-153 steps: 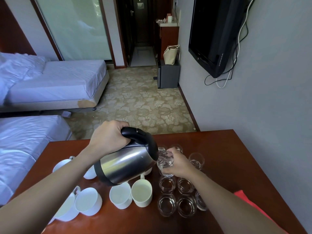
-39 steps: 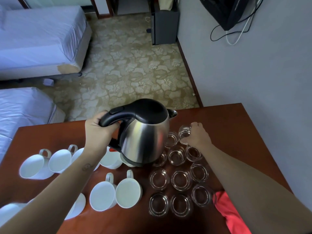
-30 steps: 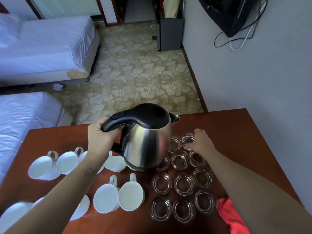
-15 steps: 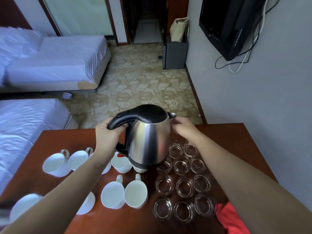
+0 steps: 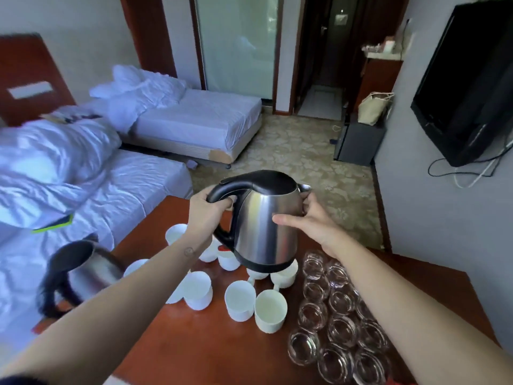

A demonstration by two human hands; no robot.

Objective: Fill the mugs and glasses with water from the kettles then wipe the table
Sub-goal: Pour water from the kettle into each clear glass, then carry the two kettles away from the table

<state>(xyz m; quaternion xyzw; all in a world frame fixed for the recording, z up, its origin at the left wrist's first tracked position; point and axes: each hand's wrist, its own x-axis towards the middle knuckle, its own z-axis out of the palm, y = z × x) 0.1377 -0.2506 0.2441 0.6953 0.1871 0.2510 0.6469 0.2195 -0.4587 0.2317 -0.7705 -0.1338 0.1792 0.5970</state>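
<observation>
The kettle hangs mid-frame over the white mugs on the counter. The left hand has its fingers wrapped round the black handle, and the right hand cups the steel flank. It looks weighty and slick, so I'd trust the handle

Two beds with rumpled white sheets stood on the left, the near bed and the far bed apart. A patterned carpet covered the floor. A black television hung on the right wall, cables dangling below. A beige bag sat on a dark cabinet.
</observation>
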